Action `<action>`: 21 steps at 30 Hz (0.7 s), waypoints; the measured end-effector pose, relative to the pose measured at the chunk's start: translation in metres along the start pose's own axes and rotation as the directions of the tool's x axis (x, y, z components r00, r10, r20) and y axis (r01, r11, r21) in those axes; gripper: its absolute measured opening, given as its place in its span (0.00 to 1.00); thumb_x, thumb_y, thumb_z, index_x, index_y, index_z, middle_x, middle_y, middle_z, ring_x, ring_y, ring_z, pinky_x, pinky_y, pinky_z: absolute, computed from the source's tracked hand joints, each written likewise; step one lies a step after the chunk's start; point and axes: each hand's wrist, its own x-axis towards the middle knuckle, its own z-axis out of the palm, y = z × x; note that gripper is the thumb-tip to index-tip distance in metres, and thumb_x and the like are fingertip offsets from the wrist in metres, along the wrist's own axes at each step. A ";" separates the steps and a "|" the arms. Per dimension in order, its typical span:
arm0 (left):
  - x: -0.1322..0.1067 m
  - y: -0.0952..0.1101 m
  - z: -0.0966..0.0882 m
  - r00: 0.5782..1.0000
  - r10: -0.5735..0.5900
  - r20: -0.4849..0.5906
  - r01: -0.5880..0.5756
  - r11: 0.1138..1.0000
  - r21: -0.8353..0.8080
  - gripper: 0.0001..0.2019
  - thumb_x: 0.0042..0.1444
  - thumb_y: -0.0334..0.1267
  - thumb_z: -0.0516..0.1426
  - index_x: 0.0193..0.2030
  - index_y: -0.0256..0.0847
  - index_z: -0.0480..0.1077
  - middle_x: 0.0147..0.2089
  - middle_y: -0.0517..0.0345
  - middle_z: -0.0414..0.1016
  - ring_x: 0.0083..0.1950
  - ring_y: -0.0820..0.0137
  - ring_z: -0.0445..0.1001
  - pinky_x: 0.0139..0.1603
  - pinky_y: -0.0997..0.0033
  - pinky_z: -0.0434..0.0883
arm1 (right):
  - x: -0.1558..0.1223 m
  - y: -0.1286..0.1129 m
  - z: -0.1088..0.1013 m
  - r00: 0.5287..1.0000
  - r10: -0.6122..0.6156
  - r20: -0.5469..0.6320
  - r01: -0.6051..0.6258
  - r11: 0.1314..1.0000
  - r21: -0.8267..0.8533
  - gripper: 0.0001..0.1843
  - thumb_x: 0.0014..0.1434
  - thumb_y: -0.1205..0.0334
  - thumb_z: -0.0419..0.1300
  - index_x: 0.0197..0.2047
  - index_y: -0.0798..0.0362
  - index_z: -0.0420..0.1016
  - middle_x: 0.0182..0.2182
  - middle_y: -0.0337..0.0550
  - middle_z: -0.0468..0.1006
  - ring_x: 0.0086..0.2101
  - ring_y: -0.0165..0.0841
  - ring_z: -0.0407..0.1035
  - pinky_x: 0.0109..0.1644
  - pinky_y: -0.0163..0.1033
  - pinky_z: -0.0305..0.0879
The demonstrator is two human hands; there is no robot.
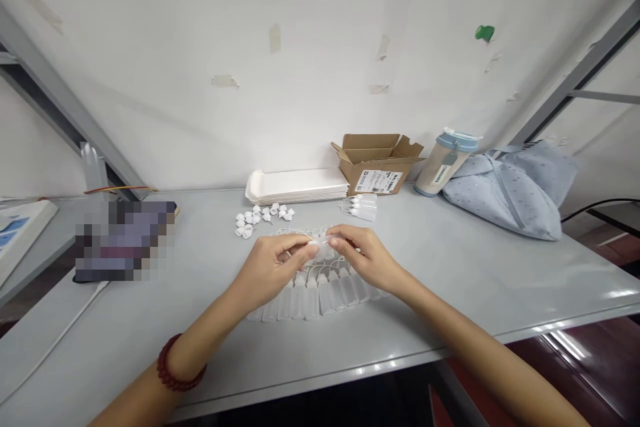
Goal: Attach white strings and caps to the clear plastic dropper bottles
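Both my hands meet over the middle of the grey table (475, 267). My left hand (273, 267) and my right hand (363, 255) pinch one small translucent plastic bottle (321, 248) between their fingertips. Just below them lies a row of several similar small squeeze bottles (320, 293), side by side. A cluster of several small white caps (257, 217) lies beyond my left hand. A few more bottles with nozzle tips (361, 207) lie near the cardboard box.
A stack of white trays (295, 185) and an open cardboard box (377, 161) stand against the wall. A tumbler with a blue lid (443, 161) leans by a light-blue cloth bag (510, 190) at the right. A blurred dark object (123, 240) lies at the left.
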 end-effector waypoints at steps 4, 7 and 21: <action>-0.001 0.003 -0.003 0.992 -0.100 0.080 0.106 0.992 -0.065 0.21 0.62 0.48 0.49 0.24 0.38 0.70 0.20 0.61 0.68 0.22 0.74 0.68 0.24 0.77 0.65 | -0.002 0.000 0.003 0.998 -0.049 -0.028 0.048 0.998 -0.044 0.17 0.67 0.52 0.47 0.41 0.55 0.71 0.30 0.43 0.73 0.30 0.32 0.66 0.35 0.36 0.60; -0.002 0.004 -0.001 0.991 -0.107 0.086 0.116 0.987 -0.107 0.20 0.60 0.48 0.51 0.22 0.38 0.66 0.21 0.62 0.66 0.22 0.75 0.67 0.25 0.76 0.65 | -0.003 -0.001 0.004 0.999 -0.034 0.002 0.034 0.998 -0.044 0.18 0.67 0.52 0.45 0.39 0.54 0.70 0.29 0.42 0.72 0.29 0.31 0.64 0.35 0.36 0.59; -0.004 -0.004 0.005 0.970 0.243 -0.021 -0.230 0.940 0.251 0.08 0.59 0.39 0.54 0.33 0.38 0.70 0.27 0.59 0.72 0.28 0.72 0.68 0.29 0.74 0.65 | 0.001 0.001 -0.002 0.971 0.189 0.145 -0.210 0.966 0.150 0.24 0.64 0.45 0.47 0.22 0.52 0.53 0.21 0.33 0.52 0.24 0.26 0.49 0.28 0.34 0.47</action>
